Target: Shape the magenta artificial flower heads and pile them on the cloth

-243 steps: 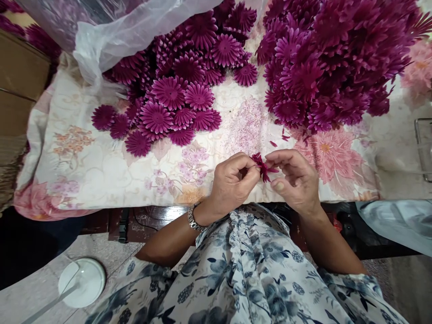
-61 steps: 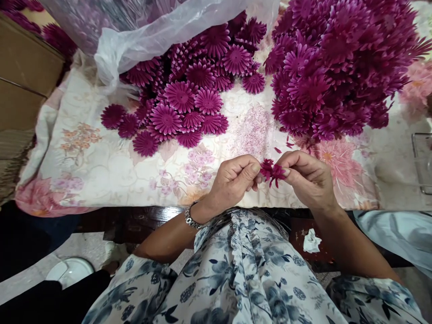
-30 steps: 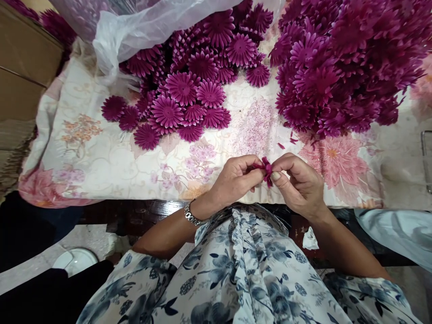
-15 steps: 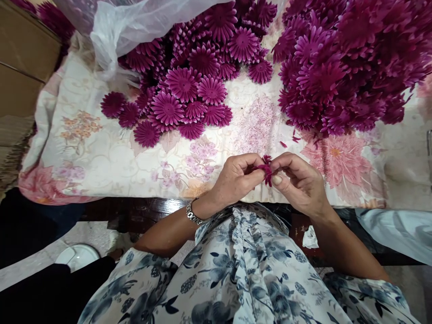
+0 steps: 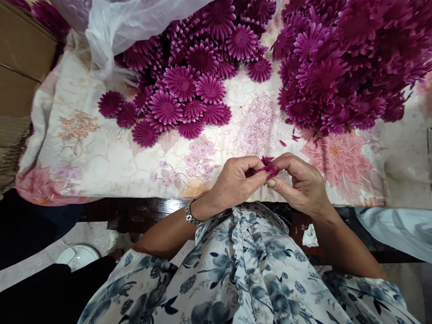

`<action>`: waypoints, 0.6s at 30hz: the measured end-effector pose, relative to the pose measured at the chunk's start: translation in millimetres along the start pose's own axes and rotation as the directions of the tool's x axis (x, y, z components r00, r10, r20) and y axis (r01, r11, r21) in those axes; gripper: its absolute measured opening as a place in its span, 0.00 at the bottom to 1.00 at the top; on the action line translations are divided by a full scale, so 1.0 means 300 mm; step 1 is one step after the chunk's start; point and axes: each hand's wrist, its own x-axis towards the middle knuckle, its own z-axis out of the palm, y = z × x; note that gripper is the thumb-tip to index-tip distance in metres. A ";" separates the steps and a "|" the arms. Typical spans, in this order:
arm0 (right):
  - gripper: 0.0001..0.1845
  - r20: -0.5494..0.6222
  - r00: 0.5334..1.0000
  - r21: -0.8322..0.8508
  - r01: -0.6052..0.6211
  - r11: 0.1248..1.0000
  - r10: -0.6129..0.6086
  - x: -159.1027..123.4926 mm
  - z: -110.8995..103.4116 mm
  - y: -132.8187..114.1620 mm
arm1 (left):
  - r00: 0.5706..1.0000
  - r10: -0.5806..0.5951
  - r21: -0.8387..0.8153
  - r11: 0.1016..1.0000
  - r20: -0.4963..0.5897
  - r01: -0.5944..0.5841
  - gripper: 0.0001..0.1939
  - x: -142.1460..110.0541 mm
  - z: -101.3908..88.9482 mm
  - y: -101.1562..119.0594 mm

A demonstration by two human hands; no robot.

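Both my hands meet at the near edge of the table over a floral cloth point(image 5: 101, 157). My left hand point(image 5: 236, 182), with a metal watch at the wrist, pinches a small magenta flower piece point(image 5: 268, 167) from the left. My right hand point(image 5: 299, 182) pinches the same piece from the right, fingers curled. Most of the piece is hidden between the fingertips. Flat magenta flower discs point(image 5: 182, 94) lie spread out beyond my left hand. A tall heap of fuller magenta flowers point(image 5: 344, 63) rises beyond my right hand.
A clear plastic bag point(image 5: 128, 22) lies at the back left over more flowers. Cardboard point(image 5: 20, 63) stands at the left edge. Loose petals point(image 5: 283, 143) lie on the cloth. A white round base point(image 5: 76, 256) sits on the floor, and light fabric point(image 5: 394, 227) shows at the right.
My fingers have closed tighter on the flower piece, so less of it shows than two seconds ago. The hands stay in the same spot at the table edge.
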 end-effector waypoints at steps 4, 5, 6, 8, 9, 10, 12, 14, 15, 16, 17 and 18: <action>0.02 0.018 0.996 0.172 -0.088 0.981 0.086 -0.004 0.003 0.010 | 0.994 0.095 0.113 0.988 0.060 -0.102 0.08 -0.007 -0.006 0.001; 0.02 0.023 0.994 0.206 -0.111 0.972 0.109 -0.005 0.005 0.011 | 0.992 0.106 0.141 0.983 0.074 -0.116 0.08 -0.008 -0.007 0.001; 0.02 0.024 0.992 0.220 -0.127 0.967 0.125 -0.007 0.007 0.011 | 0.990 0.109 0.161 0.979 0.085 -0.122 0.08 -0.010 -0.008 0.001; 0.02 0.019 0.991 0.181 -0.131 0.975 0.130 -0.010 0.008 0.008 | 0.991 0.090 0.168 0.980 0.098 -0.106 0.07 -0.010 -0.009 0.003; 0.02 0.016 0.992 0.138 -0.123 0.983 0.122 -0.012 0.007 0.006 | 0.992 0.072 0.154 0.984 0.108 -0.088 0.07 -0.010 -0.010 0.003; 0.03 0.007 0.994 0.088 -0.110 0.990 0.110 -0.012 0.004 0.003 | 0.992 0.051 0.128 0.990 0.118 -0.066 0.08 -0.009 -0.011 0.003; 0.05 -0.024 0.997 -0.009 -0.077 0.997 0.077 -0.012 -0.003 -0.002 | 0.989 0.006 0.055 0.998 0.147 -0.014 0.08 -0.007 -0.014 0.000; 0.06 -0.064 0.997 -0.095 -0.037 0.995 0.031 -0.009 -0.013 -0.007 | 0.984 -0.045 -0.023 0.999 0.174 0.049 0.08 -0.006 -0.017 -0.006; 0.06 -0.075 0.997 -0.132 -0.015 0.991 0.005 -0.007 -0.018 -0.009 | 0.979 -0.073 -0.064 0.994 0.189 0.087 0.08 -0.006 -0.019 -0.011; 0.06 -0.076 0.997 -0.161 0.006 0.987 -0.018 -0.004 -0.022 -0.010 | 0.973 -0.100 -0.105 0.987 0.206 0.123 0.08 -0.007 -0.020 -0.017; 0.06 -0.072 0.997 -0.180 0.023 0.983 -0.036 -0.002 -0.025 -0.012 | 0.967 -0.122 -0.144 0.977 0.224 0.156 0.08 -0.009 -0.021 -0.023; 0.05 -0.067 0.997 -0.189 0.034 0.981 -0.048 0.001 -0.028 -0.013 | 0.962 -0.139 -0.181 0.966 0.236 0.185 0.07 -0.011 -0.022 -0.028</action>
